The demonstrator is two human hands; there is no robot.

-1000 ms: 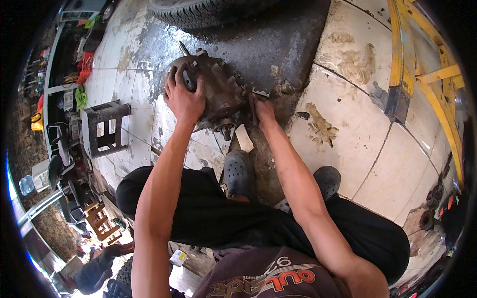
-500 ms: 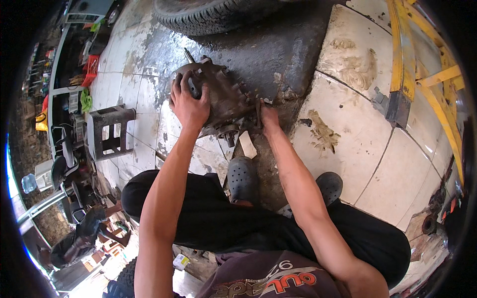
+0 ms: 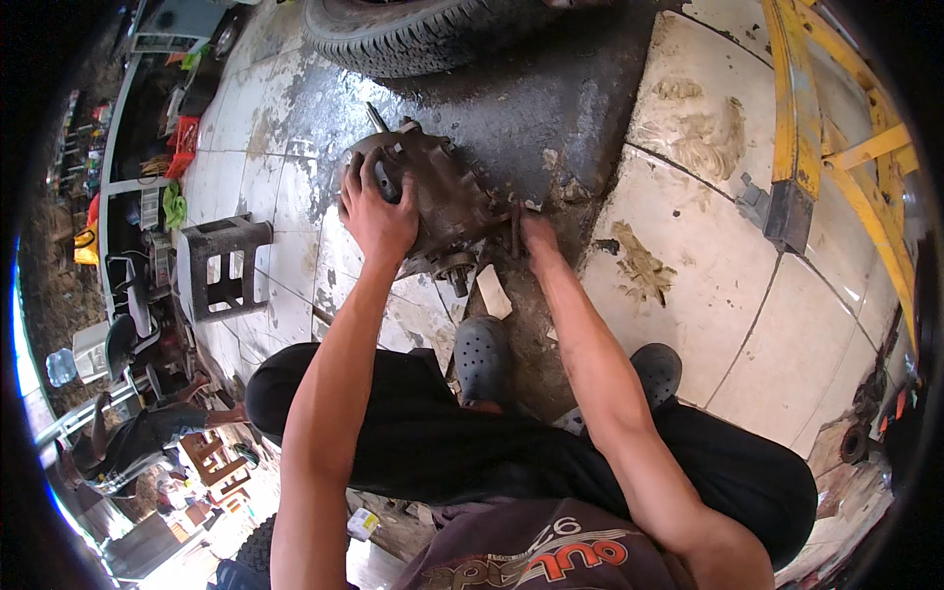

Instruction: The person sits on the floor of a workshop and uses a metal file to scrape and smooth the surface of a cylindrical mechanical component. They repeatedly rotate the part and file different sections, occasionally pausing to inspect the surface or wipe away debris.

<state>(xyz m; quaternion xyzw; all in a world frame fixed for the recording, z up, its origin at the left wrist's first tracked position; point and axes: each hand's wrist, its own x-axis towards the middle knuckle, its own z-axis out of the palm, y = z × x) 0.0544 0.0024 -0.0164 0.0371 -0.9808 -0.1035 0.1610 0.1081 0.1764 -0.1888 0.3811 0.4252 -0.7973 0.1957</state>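
A greasy brown gearbox (image 3: 444,192) lies on the tiled floor in front of my feet. From its far left end sticks out a bright metal shaft (image 3: 377,119); a short splined stub (image 3: 456,275) points toward me from its near side. My left hand (image 3: 379,218) is closed over the left end of the casing, fingers curled beside a dark oval opening. At the right end, my right hand (image 3: 537,238) grips the gearbox by a protruding edge; its fingertips are mostly hidden behind the metal.
A large tyre (image 3: 423,44) rests beyond the gearbox on dark, oily floor. A yellow steel frame (image 3: 793,108) stands at right, a grey plastic stool (image 3: 224,265) at left. Cardboard (image 3: 493,293) lies near my grey clog (image 3: 483,352). Another person (image 3: 138,442) is at far left.
The gearbox and both my hands sit slightly lower in the picture, as does the whole scene. My grip looks the same. The other person at far left has shifted posture.
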